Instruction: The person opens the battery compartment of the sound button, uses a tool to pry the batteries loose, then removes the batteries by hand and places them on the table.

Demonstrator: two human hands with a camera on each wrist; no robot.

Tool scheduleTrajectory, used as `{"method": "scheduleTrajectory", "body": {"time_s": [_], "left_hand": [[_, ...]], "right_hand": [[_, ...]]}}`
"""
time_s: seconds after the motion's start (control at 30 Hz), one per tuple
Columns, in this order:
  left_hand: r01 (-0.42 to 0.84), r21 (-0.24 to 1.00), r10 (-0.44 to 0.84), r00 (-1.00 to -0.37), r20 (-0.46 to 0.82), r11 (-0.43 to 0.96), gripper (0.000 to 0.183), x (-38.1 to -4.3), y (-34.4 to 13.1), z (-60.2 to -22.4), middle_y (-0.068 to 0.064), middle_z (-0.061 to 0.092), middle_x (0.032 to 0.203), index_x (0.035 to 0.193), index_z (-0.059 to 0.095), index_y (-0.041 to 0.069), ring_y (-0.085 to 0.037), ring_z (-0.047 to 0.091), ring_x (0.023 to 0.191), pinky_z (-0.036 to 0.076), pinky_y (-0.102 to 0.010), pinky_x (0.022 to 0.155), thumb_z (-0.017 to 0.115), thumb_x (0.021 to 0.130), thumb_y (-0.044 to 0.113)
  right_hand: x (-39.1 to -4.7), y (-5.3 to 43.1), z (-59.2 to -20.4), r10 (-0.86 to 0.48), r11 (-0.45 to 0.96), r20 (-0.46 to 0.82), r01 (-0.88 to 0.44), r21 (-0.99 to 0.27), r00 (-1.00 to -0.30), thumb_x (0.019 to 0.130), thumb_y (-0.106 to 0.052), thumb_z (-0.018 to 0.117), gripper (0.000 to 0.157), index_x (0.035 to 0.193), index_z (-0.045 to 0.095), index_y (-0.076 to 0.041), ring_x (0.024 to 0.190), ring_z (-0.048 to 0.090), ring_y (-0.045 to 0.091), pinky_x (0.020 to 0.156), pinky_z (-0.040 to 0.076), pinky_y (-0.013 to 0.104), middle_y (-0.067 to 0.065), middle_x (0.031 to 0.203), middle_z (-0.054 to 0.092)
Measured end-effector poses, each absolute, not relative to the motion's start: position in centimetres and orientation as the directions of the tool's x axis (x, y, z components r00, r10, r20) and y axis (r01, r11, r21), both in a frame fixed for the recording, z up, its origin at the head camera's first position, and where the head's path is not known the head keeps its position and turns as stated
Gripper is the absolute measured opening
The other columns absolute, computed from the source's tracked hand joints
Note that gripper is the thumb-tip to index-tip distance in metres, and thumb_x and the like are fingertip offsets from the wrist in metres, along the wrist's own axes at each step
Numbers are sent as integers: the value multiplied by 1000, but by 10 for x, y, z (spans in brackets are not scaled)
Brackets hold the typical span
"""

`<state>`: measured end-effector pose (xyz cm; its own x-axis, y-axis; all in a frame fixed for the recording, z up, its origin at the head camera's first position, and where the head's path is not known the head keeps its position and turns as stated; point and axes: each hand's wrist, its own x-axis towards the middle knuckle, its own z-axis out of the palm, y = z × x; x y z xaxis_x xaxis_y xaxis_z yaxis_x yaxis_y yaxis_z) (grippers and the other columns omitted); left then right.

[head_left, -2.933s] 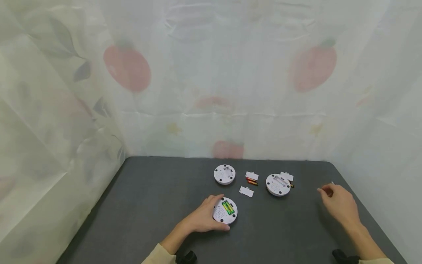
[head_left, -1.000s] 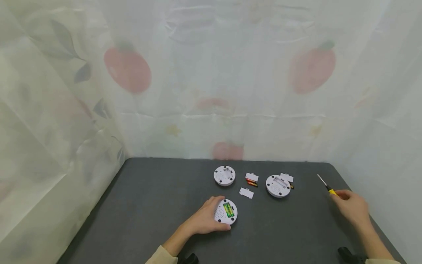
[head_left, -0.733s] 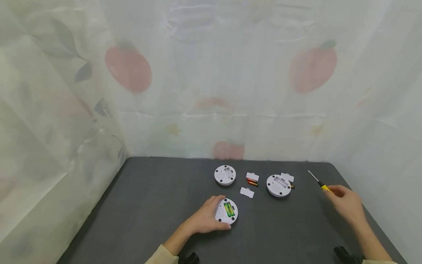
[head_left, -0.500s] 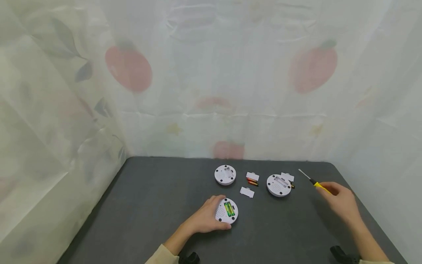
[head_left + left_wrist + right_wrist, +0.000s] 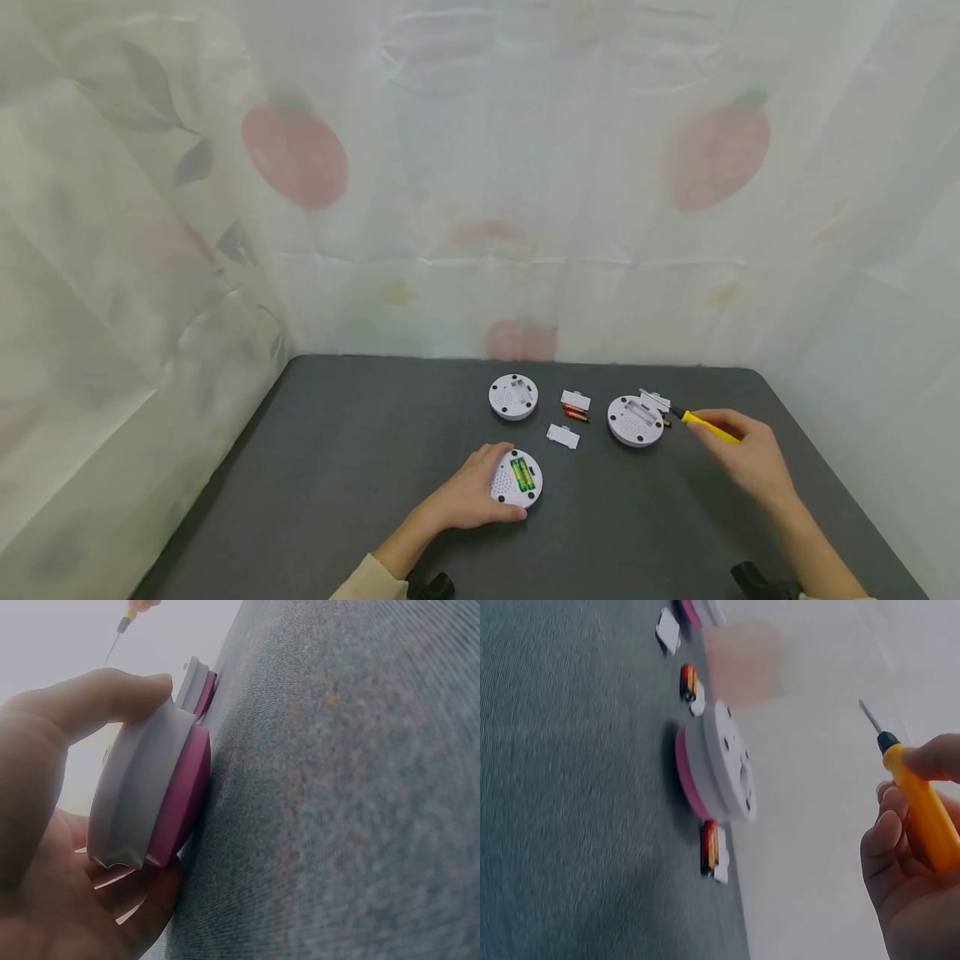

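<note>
My left hand [image 5: 468,492] grips a round white device [image 5: 504,485] by its rim, thumb on the near side and fingers on the far side. Two green batteries [image 5: 522,474] lie in its uncovered compartment, facing up. In the left wrist view its underside is pink, just at the table surface. My right hand [image 5: 742,454] holds a screwdriver [image 5: 711,427] by its yellow handle, raised off the table. The shaft points left and away, overlapping a white battery cover [image 5: 664,406] in the head view. The right wrist view shows thumb and fingers around the handle [image 5: 922,802].
Two more round white devices, one at the back [image 5: 501,402] and one to the right [image 5: 625,430], stand with bare battery compartments. Between them lie white covers [image 5: 563,436] and red batteries [image 5: 577,413]. Another battery [image 5: 667,422] lies beside the right device. Pale curtains surround the dark table [image 5: 360,442].
The screwdriver, mostly hidden in my right hand at first, came into view and has moved left with that hand. The device in my left hand has turned slightly clockwise.
</note>
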<state>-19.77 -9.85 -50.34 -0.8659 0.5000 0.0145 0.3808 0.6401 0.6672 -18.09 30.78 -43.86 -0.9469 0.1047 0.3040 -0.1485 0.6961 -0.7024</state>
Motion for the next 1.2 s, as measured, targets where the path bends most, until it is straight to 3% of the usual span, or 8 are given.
{"method": "scheduleTrajectory", "body": {"time_s": [0.17,0.4,0.77,1.0,1.2], "left_hand": [[383,666,499,-866,18,640,97,-198,-98,-503,-1,52,129,150,42,9,-18,47,112,42,-40,95,83,74,53],[373,666,493,-870,8,646,97,-198,-98,-502,-2,52,131,150,42,8,-18,47,111,42,-40,94,84,74,52],[365,668,487,-873,3,648,97,-199,-98,-502,-2,52,131,151,42,10,-18,47,111,42,-39,94,84,73,51],[366,668,486,-874,7,648,96,-199,-97,-502,-1,52,130,150,43,10,-18,47,111,42,-39,93,84,73,51],[363,672,488,-873,3,646,95,-198,-97,-503,-1,52,130,150,43,11,-17,47,110,42,-38,92,84,73,49]], "right_hand": [[-178,296,-431,67,662,334,-209,-720,-940,97,-24,71,27,115,74,-5,81,56,10,65,48,23,14,109,69],[-175,281,-426,8,603,332,-261,-754,-943,95,-19,73,23,114,74,-6,69,58,16,59,47,27,6,94,67],[-173,259,-429,-65,508,331,-317,-801,-941,94,-12,73,20,112,73,-3,66,59,17,59,48,28,9,81,67],[-171,245,-432,-86,474,299,-303,-827,-950,94,-12,73,20,112,73,-4,67,60,15,61,48,27,0,77,66],[-173,234,-440,-153,381,313,-348,-857,-937,94,-7,72,15,109,73,-3,63,60,18,58,49,29,3,75,64]]}}
